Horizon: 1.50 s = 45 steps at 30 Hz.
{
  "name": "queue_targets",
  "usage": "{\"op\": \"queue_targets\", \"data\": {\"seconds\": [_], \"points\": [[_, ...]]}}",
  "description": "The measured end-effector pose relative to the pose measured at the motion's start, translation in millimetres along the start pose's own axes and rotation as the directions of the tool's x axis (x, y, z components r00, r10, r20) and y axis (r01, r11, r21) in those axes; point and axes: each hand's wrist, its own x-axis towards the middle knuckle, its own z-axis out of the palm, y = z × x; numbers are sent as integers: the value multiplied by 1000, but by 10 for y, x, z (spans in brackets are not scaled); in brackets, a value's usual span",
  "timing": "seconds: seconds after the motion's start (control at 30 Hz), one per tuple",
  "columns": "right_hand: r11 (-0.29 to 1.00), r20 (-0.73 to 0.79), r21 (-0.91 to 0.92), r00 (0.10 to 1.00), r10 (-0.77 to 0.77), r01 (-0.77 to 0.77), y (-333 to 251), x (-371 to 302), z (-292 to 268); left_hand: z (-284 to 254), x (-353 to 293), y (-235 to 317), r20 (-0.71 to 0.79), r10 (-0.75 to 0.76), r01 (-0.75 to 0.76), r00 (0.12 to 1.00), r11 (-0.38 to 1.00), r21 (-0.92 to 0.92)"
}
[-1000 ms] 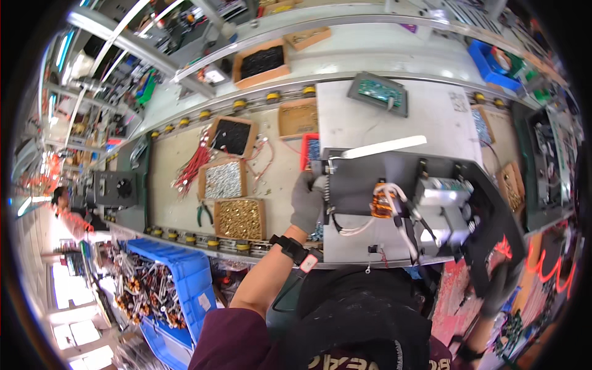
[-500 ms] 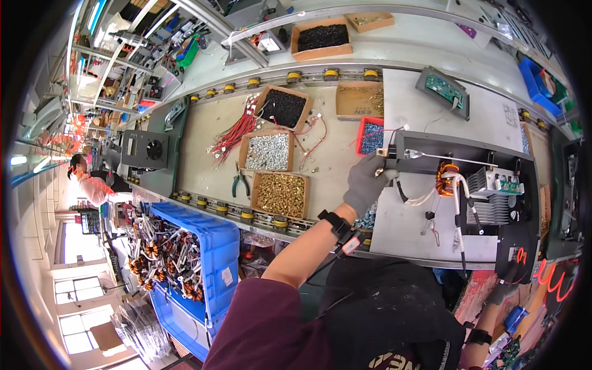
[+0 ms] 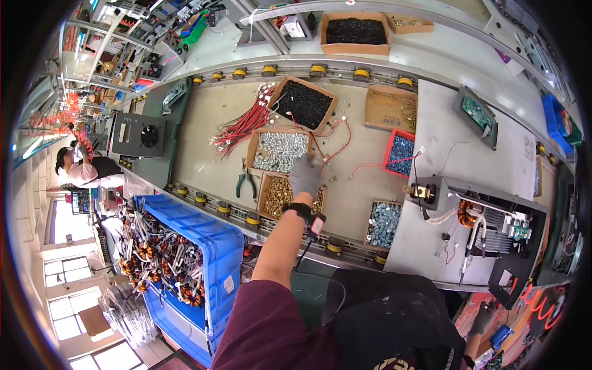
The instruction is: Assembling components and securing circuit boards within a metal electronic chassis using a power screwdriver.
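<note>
My left hand [image 3: 304, 176], in a grey glove, is over the cardboard boxes left of centre. It covers the edge between a box of silver screws [image 3: 279, 152] and a box of brass-coloured fasteners [image 3: 277, 196]. Its fingers point down and away from me, and their tips are unclear. At the lower right my gloved right hand [image 3: 484, 318] is low beside the bench edge, dark and blurred; its grip is hidden. A dark metal housing [image 3: 496, 198] on the white board holds an orange-wound coil [image 3: 468, 213], a finned heat sink and cables. A round black part [image 3: 423, 192] is at its left end.
Pliers [image 3: 245, 180], red wires [image 3: 245, 126], a box of black parts [image 3: 303, 103], a red tray [image 3: 399, 152] and a box of bluish fasteners [image 3: 383, 224] surround the work area. A blue crate [image 3: 216, 246] holds coils at left. Another person [image 3: 89, 169] is farther off.
My left hand has left the housing's left end and moved left to the fastener boxes. My right hand has shifted down and left. The housing sits lower in view, its near right corner swung downward.
</note>
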Motion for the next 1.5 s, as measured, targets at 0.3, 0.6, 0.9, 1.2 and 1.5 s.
{"op": "queue_targets", "data": {"seconds": [0.3,0.6,0.9,1.2,1.5], "points": [[908,209,-411,962,178,-79,-430,-461,-37,-107,626,-549,-56,-118,125,991,978,165],[974,323,-221,946,36,39,-359,-111,56,-3,404,-593,-66,-72,76,995,995,64],[983,334,-179,938,95,-35,-379,-225,86,-224,247,-534,-105,-93,94,990,996,10],[970,337,-241,940,61,23,-473,-349,294,-374,-813,-774,411,-170,34,896,948,317],[979,411,-158,910,-51,126,-694,-368,504,-297,-784,-823,245,-89,23,965,965,260]]}}
